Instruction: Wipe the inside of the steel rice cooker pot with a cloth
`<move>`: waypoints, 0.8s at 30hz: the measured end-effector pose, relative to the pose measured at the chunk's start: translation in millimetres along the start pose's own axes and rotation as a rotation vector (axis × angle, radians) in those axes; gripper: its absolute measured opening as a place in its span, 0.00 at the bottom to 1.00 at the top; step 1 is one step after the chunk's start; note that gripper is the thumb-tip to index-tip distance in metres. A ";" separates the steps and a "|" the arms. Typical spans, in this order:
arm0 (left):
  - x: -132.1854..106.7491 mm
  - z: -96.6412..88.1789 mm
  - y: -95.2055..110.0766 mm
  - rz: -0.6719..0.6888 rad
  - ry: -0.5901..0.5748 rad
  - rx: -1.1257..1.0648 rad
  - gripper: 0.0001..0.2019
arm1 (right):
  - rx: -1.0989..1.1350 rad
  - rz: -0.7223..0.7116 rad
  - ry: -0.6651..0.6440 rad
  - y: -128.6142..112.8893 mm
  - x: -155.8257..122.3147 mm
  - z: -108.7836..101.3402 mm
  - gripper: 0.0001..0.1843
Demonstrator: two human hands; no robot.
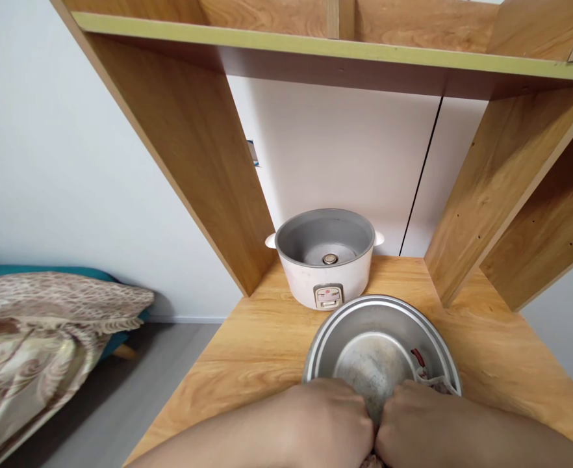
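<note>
A round metal inner pot (379, 325) stands on the wooden desk (247, 351) close to me. Both my hands grip its near rim side by side, seen from the back with fingers curled out of sight. My left hand (330, 416) is closed on the rim. My right hand (423, 419) is closed there too, with a bit of cloth or string with a red part (425, 370) showing just past it inside the pot. Behind the pot sits a white rice cooker base (326, 257), lidless and empty, its heating plate visible.
The desk sits in a wooden shelf unit with side panels (203, 162) left and right and a shelf board (316, 45) overhead. A white wall is behind. At the left, a bed with a patterned blanket (38, 331) stands over grey floor.
</note>
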State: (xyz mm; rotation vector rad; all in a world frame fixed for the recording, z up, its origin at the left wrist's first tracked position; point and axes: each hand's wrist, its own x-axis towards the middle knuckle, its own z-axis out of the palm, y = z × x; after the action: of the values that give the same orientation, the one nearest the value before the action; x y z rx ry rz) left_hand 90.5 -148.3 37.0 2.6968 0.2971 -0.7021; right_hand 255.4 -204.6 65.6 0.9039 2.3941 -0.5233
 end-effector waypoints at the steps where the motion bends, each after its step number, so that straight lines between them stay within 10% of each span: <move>1: -0.2 -1.5 0.4 -0.002 -0.007 0.009 0.14 | -0.008 0.002 -0.010 -0.9 -1.0 -2.5 0.21; 24: 0.0 -2.9 4.3 -0.003 0.012 0.031 0.15 | 0.079 0.039 0.005 5.5 4.8 20.6 0.20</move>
State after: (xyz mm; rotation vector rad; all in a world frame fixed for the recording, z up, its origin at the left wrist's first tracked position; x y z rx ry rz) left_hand 92.9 -151.2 40.5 2.7318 0.2951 -0.6967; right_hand 263.0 -209.0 45.6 0.9855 2.3694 -0.6053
